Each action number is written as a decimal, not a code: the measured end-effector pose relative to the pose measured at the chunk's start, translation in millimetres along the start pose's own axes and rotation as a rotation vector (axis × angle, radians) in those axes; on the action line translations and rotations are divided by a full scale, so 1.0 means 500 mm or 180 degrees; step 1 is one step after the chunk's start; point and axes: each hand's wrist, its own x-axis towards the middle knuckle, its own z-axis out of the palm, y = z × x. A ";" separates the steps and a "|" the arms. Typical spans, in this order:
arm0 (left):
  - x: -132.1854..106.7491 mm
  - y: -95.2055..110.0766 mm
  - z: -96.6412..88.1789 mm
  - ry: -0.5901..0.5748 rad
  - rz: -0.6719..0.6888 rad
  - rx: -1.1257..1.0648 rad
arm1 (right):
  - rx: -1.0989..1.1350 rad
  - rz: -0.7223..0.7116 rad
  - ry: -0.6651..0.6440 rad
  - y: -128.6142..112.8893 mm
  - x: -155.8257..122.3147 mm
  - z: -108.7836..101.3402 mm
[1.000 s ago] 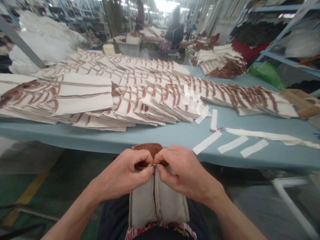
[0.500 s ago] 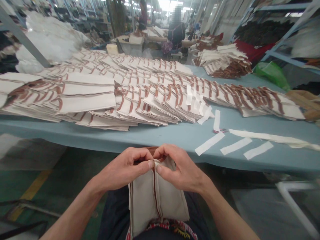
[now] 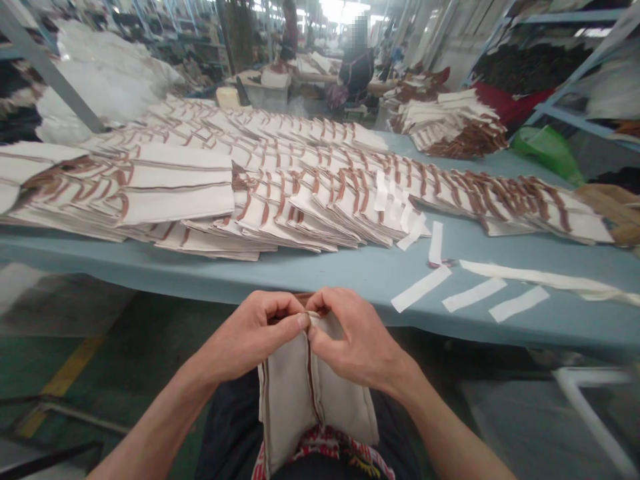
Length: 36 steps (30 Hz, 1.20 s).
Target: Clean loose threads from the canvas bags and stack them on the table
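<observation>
Over my lap hangs a cream fabric piece (image 3: 287, 393) with a dark brown seam down its middle. My left hand (image 3: 267, 330) pinches its top edge just left of the seam, thumb in front and fingers curled behind. On the other side of the seam, my right hand (image 3: 345, 333) grips the same edge between thumb and bent fingers. The two thumbs almost meet at the seam. A strip of brown material (image 3: 303, 298) shows behind the fingers; the fingertips at the back are hidden.
Overlapping cream and brown fabric pieces (image 3: 310, 213) lie in rows along the blue-covered table (image 3: 320, 277). White strips (image 3: 420, 288) and a long cream band (image 3: 530, 272) are at the right. Behind stand another stack (image 3: 450, 120), a green bag (image 3: 545, 150) and a person (image 3: 356, 67).
Both hands stay at the top edge of the fabric piece; the right thumb has moved slightly up and closer to the left thumb. The view has shifted a little.
</observation>
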 end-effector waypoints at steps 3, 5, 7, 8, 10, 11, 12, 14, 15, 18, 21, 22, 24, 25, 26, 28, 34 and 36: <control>-0.004 -0.005 0.002 -0.0011 -0.0043 -0.0142 | 0.0080 -0.0015 -0.0014 0.002 -0.006 0.006; -0.005 -0.009 0.004 -0.0038 -0.0057 -0.0278 | 0.0282 0.0052 -0.0021 0.006 -0.010 0.011; -0.003 -0.012 0.005 -0.0036 -0.0028 -0.0363 | 0.0563 0.0181 -0.0026 0.011 -0.012 0.018; -0.001 -0.012 0.004 -0.0021 0.0008 -0.0377 | 0.0681 0.0246 -0.0019 0.013 -0.012 0.020; 0.003 -0.011 0.003 0.0020 0.0089 -0.0344 | 0.0765 0.0309 0.0034 0.015 -0.010 0.024; 0.005 -0.009 0.002 0.0045 0.0125 -0.0308 | 0.0725 0.0297 0.0062 0.014 -0.009 0.023; 0.006 -0.008 0.001 0.0059 0.0146 -0.0277 | 0.0650 0.0261 0.0084 0.013 -0.008 0.022; 0.007 -0.005 0.002 0.0044 0.0118 -0.0254 | 0.0472 0.0190 0.0076 0.008 -0.007 0.016; 0.006 -0.005 0.002 0.0019 0.0083 -0.0276 | 0.0395 0.0173 0.0036 0.006 -0.008 0.012; 0.007 -0.006 0.006 -0.0082 0.0007 -0.0376 | 0.0278 0.0178 -0.0115 0.002 -0.009 0.001; 0.012 -0.005 0.005 -0.0164 0.0128 -0.0339 | 0.0389 0.0088 -0.0246 0.009 -0.010 -0.009; 0.014 -0.003 0.002 -0.0202 0.0182 -0.0292 | 0.0418 0.0021 -0.0280 0.014 -0.009 -0.013; 0.018 0.000 -0.003 -0.0294 0.0272 -0.0149 | 0.0377 -0.0163 -0.0313 0.026 -0.008 -0.020; 0.020 0.003 -0.005 -0.0329 0.0312 -0.0058 | 0.0320 -0.0264 -0.0314 0.032 -0.008 -0.025; 0.021 0.005 -0.007 -0.0350 0.0356 0.0041 | 0.0259 -0.0354 -0.0319 0.037 -0.007 -0.029; 0.022 0.010 -0.008 -0.0347 0.0463 0.0251 | 0.0153 -0.0498 -0.0323 0.041 -0.005 -0.039; 0.011 0.033 -0.004 -0.0176 0.1010 0.1109 | -0.0470 -0.0584 -0.0444 0.025 0.004 -0.051; 0.003 0.040 -0.008 -0.0174 0.1220 0.1429 | -0.0437 -0.0523 -0.0526 0.020 0.005 -0.050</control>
